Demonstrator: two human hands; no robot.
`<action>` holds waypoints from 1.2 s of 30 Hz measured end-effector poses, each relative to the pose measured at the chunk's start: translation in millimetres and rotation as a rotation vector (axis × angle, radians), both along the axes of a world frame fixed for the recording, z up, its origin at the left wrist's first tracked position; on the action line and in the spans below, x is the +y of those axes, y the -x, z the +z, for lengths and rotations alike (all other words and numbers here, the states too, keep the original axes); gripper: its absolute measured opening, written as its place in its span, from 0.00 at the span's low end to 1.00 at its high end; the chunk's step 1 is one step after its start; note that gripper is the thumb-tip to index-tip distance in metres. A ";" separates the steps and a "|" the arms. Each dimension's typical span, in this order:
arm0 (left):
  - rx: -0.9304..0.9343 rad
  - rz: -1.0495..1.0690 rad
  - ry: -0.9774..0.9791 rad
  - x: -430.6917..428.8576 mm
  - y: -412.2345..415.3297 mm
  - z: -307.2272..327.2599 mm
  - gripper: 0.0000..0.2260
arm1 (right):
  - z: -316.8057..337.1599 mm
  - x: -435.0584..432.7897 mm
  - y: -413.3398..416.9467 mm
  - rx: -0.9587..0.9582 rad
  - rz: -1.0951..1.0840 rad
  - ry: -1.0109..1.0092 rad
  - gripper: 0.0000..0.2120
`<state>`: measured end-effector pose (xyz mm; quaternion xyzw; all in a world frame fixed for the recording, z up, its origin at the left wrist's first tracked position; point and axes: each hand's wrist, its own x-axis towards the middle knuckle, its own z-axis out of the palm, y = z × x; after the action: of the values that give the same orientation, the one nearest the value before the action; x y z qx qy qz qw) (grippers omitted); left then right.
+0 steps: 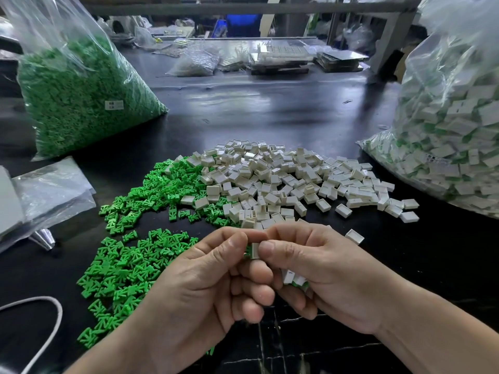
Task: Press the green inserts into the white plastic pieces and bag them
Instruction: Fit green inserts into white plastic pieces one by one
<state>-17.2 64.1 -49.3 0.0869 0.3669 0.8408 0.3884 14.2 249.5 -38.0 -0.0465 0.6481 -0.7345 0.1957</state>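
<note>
Both hands are up close over the near edge of the dark desk [270, 109], meeting in the middle. The left hand [205, 279] and the right hand [318, 273] are both pinching the same white piece [254, 251], which sits right between the two thumb tips with the forefingers curled over the top. A sliver of a green insert [246, 250] peeks out on the left-hand side of it, touching the piece. Can't tell how far in it's seated, the fingers [272, 248] cover most of it.

The right hand is also cradling a few assembled pieces [293, 278], white with green showing, tucked under its curled lower fingers. The left hand's lower fingers are curled in too, and I can't see anything in them.

Just beyond the hands is the loose stock. A spread of green inserts [140, 211] lies to the left and a heap of white pieces [283, 182] to the right, and the two overlap where they meet.

Far left there's a big clear bag of green inserts [81, 95] slumped on the desk. Far right there's another clear bag [453, 136], stuffed with white pieces with green showing through.

Some flat empty plastic bags [51, 190] lie at the left edge, and a white cord [51, 319] loops in at the bottom left corner.
</note>
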 end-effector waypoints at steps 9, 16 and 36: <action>0.043 0.174 -0.018 9.8 -5.5 1.7 0.20 | -0.5 -12.6 -2.7 -0.004 -0.077 0.098 0.19; 0.101 0.078 -0.046 7.3 -2.2 0.0 0.13 | 0.5 -10.1 -4.1 -0.019 -0.046 0.134 0.20; 0.354 0.236 0.183 2.6 -1.7 4.5 0.11 | 1.5 1.3 6.0 0.007 -0.001 0.427 0.10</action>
<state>-15.5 66.7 -44.8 0.1538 0.5117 0.8153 0.2234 8.2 250.8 -36.5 -0.0893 0.4787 -0.8550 0.1786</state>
